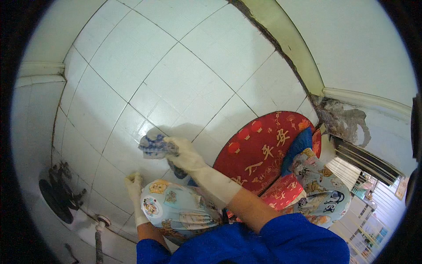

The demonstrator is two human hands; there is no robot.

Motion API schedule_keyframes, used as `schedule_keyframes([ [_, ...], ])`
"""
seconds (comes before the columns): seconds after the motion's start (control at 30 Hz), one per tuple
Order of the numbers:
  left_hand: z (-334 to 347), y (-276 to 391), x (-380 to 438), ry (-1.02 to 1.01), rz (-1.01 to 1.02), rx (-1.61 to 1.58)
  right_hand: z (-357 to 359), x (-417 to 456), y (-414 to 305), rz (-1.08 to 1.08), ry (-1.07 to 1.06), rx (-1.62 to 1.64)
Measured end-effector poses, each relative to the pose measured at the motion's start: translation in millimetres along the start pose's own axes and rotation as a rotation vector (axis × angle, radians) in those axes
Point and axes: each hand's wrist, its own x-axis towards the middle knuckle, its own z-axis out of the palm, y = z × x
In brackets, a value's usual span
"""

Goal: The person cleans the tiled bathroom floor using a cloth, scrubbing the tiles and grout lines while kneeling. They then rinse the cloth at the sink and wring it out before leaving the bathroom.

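My right hand [184, 155], in a cream-coloured rubber glove, grips a crumpled grey and blue cloth [155, 147]. The cloth is over the white floor tiles [165, 95], in front of my bent knees. My left hand [133, 183] wears a similar glove and is low beside my left knee [165, 201], near the floor. Its fingertips look bent, and whether they hold anything is not visible. Part of a dark shoe [178, 171] shows beneath my right forearm.
A red mat [244, 158] with gold writing lies under my blue-shod right foot [296, 148]. At lower left are a black round object [56, 201] and a pipe [99, 241] with a floor collar. Walls flank the tiles; the right wall has a damaged patch [346, 118].
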Motion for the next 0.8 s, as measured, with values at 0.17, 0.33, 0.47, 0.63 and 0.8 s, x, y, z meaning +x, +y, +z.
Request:
schedule_keyframes([
  [0.17,7.4,35.1,9.5,-0.093,-0.2,0.41,-163.6,-9.0,3.0,0.268,0.407,0.128],
  [0.33,9.9,0.0,48.5,-0.116,-0.166,0.576,-193.5,68.4,-3.4,0.151,0.517,-0.852],
  [0.47,2.2,10.6,44.7,-0.115,-0.136,0.585,-46.3,92.3,-51.5,0.039,0.152,-0.895],
  [0.63,-2.9,-26.7,65.9,-0.19,-0.126,0.493,6.8,43.5,-56.4,-0.006,-0.033,-0.234],
  [0.8,-11.4,17.5,19.4,-0.134,-0.181,0.485,-130.1,-12.5,-80.5,0.578,0.414,0.019],
])
